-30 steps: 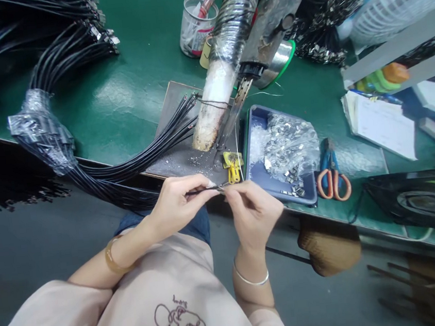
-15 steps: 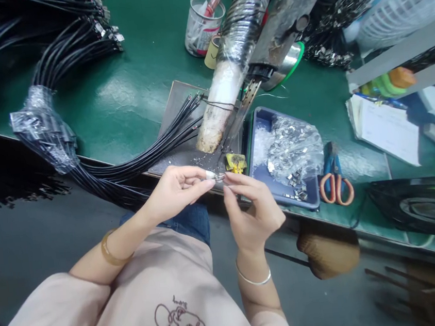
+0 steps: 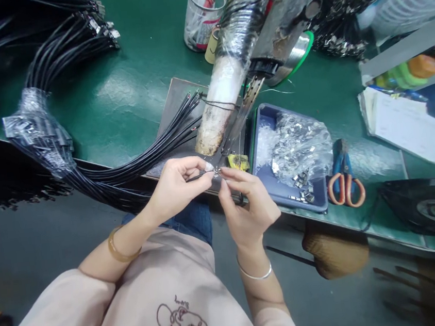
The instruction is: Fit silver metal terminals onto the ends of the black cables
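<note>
My left hand [image 3: 177,185] pinches a black cable [image 3: 194,177] close to its end, with a white wrap on one fingertip. At that end is a tiny shiny metal connector [image 3: 217,171]. My right hand [image 3: 250,198] meets it from the other side, thumb and forefinger closed on the connector; the exact fit of cable and connector is too small to tell. Just beyond the fingers stand a soldering iron [image 3: 251,96] with its tip pointing down and a yellow piece [image 3: 238,162]. A bundle of black cables [image 3: 135,161] lies to the left, ends on a grey board [image 3: 174,102].
A blue tray [image 3: 324,201] holds bagged and loose metal connectors, with orange-handled pliers [image 3: 346,188] beside it. A white-ended duct [image 3: 216,101] hangs over the board. Also on the green bench [image 3: 128,89] are a plastic cup [image 3: 202,22], a solder spool [image 3: 300,58] and papers [image 3: 403,122].
Both hands have moved slightly up towards the board, still fingertip to fingertip. The black cable now shows between my left fingers. The camera view has shifted a little.
</note>
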`<action>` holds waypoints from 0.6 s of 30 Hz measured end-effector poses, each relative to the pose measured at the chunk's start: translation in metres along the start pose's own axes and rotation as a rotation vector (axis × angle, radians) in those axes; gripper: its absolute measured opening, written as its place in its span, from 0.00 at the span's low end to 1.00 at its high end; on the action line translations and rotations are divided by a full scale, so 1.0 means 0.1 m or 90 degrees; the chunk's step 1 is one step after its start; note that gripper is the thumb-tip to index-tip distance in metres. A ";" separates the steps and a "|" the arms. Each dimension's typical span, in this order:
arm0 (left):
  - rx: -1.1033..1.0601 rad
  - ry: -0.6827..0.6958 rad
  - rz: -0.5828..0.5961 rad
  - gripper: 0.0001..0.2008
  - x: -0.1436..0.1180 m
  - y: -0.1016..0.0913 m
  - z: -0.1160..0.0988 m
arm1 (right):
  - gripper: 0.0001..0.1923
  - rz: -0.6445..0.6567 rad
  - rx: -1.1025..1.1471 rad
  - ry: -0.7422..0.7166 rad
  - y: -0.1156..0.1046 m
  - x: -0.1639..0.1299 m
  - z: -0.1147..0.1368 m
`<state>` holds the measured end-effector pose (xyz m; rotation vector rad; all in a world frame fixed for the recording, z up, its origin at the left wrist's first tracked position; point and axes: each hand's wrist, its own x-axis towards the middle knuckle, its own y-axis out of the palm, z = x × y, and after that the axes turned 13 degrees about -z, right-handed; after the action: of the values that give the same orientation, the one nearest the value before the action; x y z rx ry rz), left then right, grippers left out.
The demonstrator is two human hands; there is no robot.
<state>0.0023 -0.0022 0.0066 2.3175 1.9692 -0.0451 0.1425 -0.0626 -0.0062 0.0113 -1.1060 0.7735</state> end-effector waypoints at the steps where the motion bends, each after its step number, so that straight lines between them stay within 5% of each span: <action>1: 0.001 0.001 0.000 0.07 0.00 0.00 0.00 | 0.08 0.001 -0.001 -0.001 0.00 0.01 0.00; 18: 0.049 0.000 0.070 0.06 -0.05 -0.03 -0.02 | 0.08 0.038 0.025 0.006 -0.13 -0.01 0.03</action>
<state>-0.0016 -0.0069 0.0088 2.4698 1.8675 -0.1139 0.1470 -0.0739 -0.0012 0.0073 -1.0857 0.8478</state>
